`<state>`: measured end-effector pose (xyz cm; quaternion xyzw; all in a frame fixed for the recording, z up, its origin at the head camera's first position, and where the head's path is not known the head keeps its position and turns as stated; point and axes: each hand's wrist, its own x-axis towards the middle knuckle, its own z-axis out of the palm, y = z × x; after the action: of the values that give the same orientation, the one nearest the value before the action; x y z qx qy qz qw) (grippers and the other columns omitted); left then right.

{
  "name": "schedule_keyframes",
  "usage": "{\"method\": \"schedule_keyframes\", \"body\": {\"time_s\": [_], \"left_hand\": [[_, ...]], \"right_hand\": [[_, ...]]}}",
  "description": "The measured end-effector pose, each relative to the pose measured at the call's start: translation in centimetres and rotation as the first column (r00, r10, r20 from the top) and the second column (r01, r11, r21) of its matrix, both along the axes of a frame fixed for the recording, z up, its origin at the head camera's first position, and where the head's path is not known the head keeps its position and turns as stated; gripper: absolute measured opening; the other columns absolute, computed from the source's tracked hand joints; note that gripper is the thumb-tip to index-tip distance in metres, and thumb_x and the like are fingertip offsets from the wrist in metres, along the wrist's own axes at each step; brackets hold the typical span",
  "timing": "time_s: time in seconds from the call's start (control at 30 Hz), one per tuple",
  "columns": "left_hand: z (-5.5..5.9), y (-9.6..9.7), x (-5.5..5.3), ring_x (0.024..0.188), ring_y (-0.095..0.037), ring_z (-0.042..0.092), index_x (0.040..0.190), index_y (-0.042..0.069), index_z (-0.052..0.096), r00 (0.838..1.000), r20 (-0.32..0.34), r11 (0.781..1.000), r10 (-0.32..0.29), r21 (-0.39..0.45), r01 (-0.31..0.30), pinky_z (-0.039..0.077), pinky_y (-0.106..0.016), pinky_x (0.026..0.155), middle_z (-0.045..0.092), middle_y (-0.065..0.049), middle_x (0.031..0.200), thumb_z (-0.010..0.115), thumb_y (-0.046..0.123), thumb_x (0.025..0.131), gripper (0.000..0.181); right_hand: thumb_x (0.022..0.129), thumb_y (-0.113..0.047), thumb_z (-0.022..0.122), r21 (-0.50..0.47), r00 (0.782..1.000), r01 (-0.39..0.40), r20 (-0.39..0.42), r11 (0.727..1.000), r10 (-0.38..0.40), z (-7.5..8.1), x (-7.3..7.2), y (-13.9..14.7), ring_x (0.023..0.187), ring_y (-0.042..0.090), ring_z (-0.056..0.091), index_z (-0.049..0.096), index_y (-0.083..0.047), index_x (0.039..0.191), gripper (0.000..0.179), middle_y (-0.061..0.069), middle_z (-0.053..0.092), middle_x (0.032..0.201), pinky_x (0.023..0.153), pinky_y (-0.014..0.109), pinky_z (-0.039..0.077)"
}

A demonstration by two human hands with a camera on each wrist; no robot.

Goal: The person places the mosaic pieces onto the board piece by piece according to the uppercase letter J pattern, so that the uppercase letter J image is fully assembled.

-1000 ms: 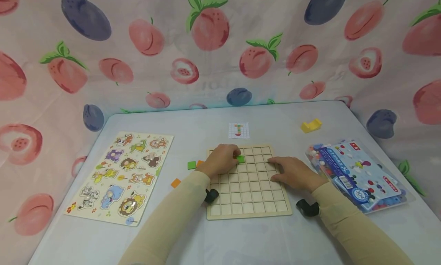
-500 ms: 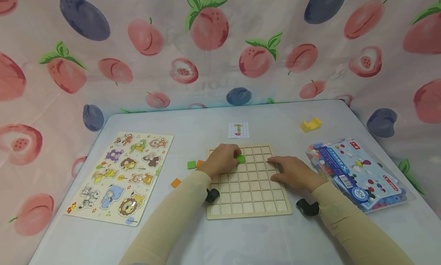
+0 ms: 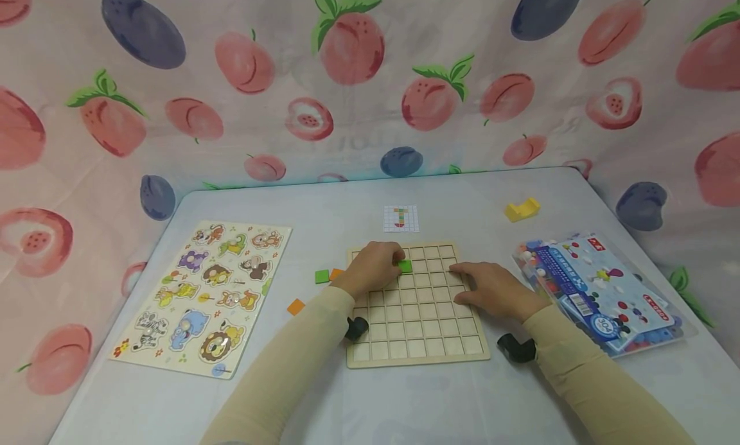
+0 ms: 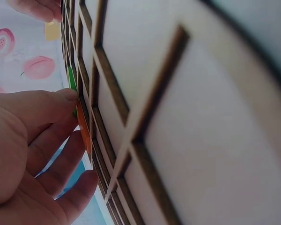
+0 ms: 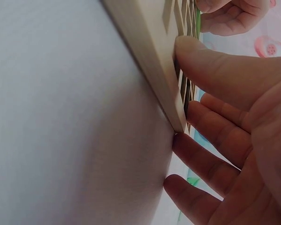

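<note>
A wooden grid board (image 3: 416,329) lies on the table in the head view. My left hand (image 3: 372,268) is over its upper left part, thumb and forefinger pinching a small green square tile (image 3: 405,266) at the grid. The left wrist view shows the thumb tip on that green tile (image 4: 71,79), an orange tile (image 4: 84,126) set in the grid beside it, and the other fingers loosely bent. My right hand (image 3: 491,289) rests at the board's right edge. In the right wrist view its thumb (image 5: 192,49) touches the grid and its other fingers spread along the edge.
A pattern card (image 3: 401,219) lies behind the board. Left of it are a loose green tile (image 3: 322,277) and orange tiles (image 3: 296,307). An animal puzzle (image 3: 202,297) lies far left. A clear box (image 3: 601,291) of parts and a yellow piece (image 3: 523,210) are at right.
</note>
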<state>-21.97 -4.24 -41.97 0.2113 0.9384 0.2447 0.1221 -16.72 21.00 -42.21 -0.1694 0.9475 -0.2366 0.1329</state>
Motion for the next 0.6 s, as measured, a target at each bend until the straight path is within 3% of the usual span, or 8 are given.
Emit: {"method": "schedule_keyframes", "body": {"time_s": [0.6], "left_hand": [[0.18,-0.48,0.09,0.107,-0.019,0.062,0.119,0.008,0.070,1.000,0.005,1.000,0.018,0.015,-0.018,0.050,-0.034,0.093,0.069,-0.004,0.114,0.065,0.011,0.095,0.025]], "right_hand": [[0.090,-0.021,0.076,0.014,1.000,0.005,-0.004,1.000,-0.005,0.06,-0.07,-0.05,0.131,0.046,0.046,0.053,0.000,0.141,0.060,0.023,0.054,0.141,0.107,0.059,0.036]]}}
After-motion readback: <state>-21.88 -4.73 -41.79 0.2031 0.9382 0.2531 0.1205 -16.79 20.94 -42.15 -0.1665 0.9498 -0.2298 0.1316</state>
